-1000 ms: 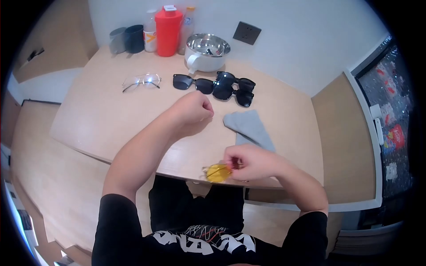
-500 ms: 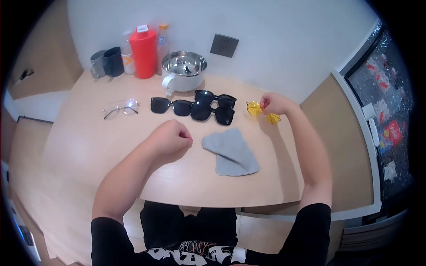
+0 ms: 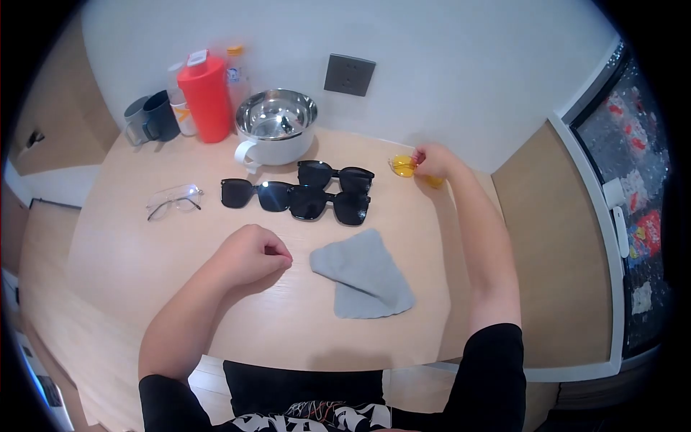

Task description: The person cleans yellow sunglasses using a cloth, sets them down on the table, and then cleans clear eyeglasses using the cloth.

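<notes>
Over near the wall (image 3: 446, 79), at the far right of the table (image 3: 273, 324), the right hand (image 3: 435, 160) pinches the yellow glasses (image 3: 402, 166) near their middle. The left hand (image 3: 250, 257) is curled nearly into a fist, just beside the grey cloth (image 3: 368, 277).

Looks like a small dining nook, probably in a home; could also pass for a booth elsewhere, and cannot be settled from here. Has a pale wood-look table (image 3: 115, 252) set against a plain light wall (image 3: 446, 79), with a dark socket plate (image 3: 350, 75) above. Bears kitchenware along the wall side: a grey mug (image 3: 135, 119), a dark mug (image 3: 162, 117), a red lidded bottle (image 3: 206, 101) and a white handled bowl (image 3: 281, 150) with shiny metal lining. Ends at right in a wood-toned panel (image 3: 565, 259) and a pale-framed dark pane (image 3: 603, 155).
</notes>
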### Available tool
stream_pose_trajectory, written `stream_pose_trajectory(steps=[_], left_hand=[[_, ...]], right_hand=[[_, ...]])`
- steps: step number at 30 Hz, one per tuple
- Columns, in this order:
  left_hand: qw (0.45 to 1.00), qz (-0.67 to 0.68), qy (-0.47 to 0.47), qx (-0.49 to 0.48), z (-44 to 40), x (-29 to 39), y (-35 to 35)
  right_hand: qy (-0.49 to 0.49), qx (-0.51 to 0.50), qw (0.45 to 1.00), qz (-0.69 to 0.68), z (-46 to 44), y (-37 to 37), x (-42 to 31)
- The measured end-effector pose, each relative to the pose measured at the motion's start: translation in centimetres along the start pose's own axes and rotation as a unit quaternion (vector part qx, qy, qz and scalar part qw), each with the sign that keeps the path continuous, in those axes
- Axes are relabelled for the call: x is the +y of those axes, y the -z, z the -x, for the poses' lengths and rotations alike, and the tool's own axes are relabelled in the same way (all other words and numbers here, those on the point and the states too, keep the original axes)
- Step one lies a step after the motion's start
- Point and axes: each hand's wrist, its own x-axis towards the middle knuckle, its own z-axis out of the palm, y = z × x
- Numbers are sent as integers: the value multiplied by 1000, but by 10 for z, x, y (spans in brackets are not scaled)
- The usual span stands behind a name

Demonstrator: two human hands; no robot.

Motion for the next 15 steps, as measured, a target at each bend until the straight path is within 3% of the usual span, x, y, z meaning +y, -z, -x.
stream_pose_trajectory(steps=[2, 5, 11, 15], left_hand=[[1000, 3, 1, -1, -1, 1, 0], [1000, 6, -8, -3, -2, -2, -1], [1000, -2, -24, -5, -5, -6, -2], [1000, -16, -23, -11, -4, -6, -1]], right_hand=[[5, 19, 999, -42, 2, -5, 4], [10, 152, 988, -32, 28, -6, -11], [39, 179, 970, 158, 39, -2, -17], [54, 206, 957, 195, 31, -12, -19]])
